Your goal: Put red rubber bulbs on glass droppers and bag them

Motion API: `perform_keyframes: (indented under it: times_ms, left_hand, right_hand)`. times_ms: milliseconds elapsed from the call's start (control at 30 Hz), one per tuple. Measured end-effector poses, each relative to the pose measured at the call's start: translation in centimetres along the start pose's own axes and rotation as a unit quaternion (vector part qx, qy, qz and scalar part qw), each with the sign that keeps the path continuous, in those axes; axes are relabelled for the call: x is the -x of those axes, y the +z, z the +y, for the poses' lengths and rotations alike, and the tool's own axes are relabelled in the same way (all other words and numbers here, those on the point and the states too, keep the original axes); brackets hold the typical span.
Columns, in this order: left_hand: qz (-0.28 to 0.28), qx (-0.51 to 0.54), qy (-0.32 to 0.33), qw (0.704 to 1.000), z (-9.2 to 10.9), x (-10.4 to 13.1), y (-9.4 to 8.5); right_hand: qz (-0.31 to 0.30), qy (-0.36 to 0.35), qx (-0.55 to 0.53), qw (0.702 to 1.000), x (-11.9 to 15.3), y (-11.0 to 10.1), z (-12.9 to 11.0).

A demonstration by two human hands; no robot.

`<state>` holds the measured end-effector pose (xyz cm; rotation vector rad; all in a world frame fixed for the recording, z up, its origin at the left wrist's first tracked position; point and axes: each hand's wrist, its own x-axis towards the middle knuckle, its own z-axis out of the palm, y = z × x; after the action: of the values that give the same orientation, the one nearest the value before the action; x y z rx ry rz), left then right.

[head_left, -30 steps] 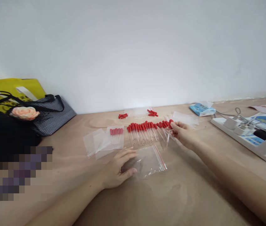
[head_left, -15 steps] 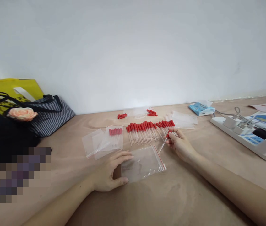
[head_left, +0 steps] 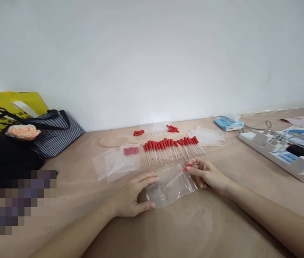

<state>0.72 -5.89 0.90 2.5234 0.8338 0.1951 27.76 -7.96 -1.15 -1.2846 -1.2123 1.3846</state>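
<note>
A clear zip bag [head_left: 165,190] lies flat at the centre front, its red-striped mouth facing right. My left hand [head_left: 138,195] rests on its left edge, thumb and fingers apart. At the mouth, my right hand [head_left: 204,174] pinches the red bulb of a dropper [head_left: 188,167]; the dropper's clear stem lies at least partly inside the bag. Just behind is a row of several red-topped droppers [head_left: 162,147]. To the left, a bag holding several droppers [head_left: 131,154] overlaps other clear bags [head_left: 104,163].
Loose red bulbs [head_left: 139,132] and more bulbs [head_left: 172,128] lie near the wall, with clear bags [head_left: 208,136] to their right. Further right are a tissue pack [head_left: 228,123] and a power strip [head_left: 281,154] with cables. A striped bag [head_left: 57,134] stands at left.
My right hand has moved toward me and brought the dropper to the bag's mouth, its stem now at least partly inside. My left hand and the bag have shifted slightly right.
</note>
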Motion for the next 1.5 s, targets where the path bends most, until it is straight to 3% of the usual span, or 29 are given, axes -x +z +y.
perform_keyframes:
  times_ms: [167,267,400,500,567,633,733,767,933,1133,1367,1433,1500]
  left_hand:
    - [0.028,0.01,-0.004,1.0,-0.2,0.2,0.3]
    - [0.033,0.016,0.001,0.999,-0.2,0.2,0.3]
    - [0.027,0.019,0.014,0.999,-0.1,0.0,0.2]
    - [0.015,0.015,0.022,1.0,-0.2,0.0,-0.1]
    - [0.007,0.012,0.03,0.999,-0.3,0.0,-0.3]
    - [0.002,0.008,0.031,0.999,-0.3,0.0,-0.4]
    - [0.001,0.005,0.028,1.0,-0.3,0.0,-0.5]
    - [0.001,0.005,0.029,1.0,-0.2,0.0,-0.5]
    - [0.002,0.006,0.035,0.999,-0.1,0.1,-0.4]
    - [0.004,0.01,0.035,0.999,-0.2,0.1,-0.5]
    - [0.008,0.008,0.039,0.999,-0.2,0.0,-0.3]
    - [0.008,0.005,0.041,0.999,-0.3,0.0,-0.3]
    - [0.011,0.004,0.045,0.999,-0.3,0.1,-0.3]
  right_hand:
    - [-0.064,-0.023,0.101,0.993,-0.3,-0.4,0.7]
    - [-0.099,-0.076,0.162,0.979,-0.1,-0.1,0.7]
    - [-0.142,-0.186,0.268,0.934,0.7,0.1,-0.2]
    - [-0.159,-0.184,0.337,0.91,0.0,-1.0,-1.0]
    - [-0.121,-0.138,0.37,0.911,-1.5,-2.1,-1.6]
    - [-0.024,-0.122,0.415,0.901,-3.6,-3.1,-2.2]
    - [0.152,-0.083,0.513,0.841,-6.9,-3.3,-3.1]
    - [0.184,-0.071,0.534,0.822,-7.8,-2.9,-3.3]
    - [0.223,-0.014,0.576,0.786,-9.9,-0.5,-3.3]
    - [0.214,0.008,0.558,0.802,-10.5,0.4,-2.9]
    - [0.203,-0.024,0.495,0.844,-9.4,-1.3,-4.2]
    - [0.195,-0.047,0.445,0.873,-7.9,-1.9,-4.1]
    - [0.182,-0.077,0.321,0.926,-6.1,-2.3,-3.4]
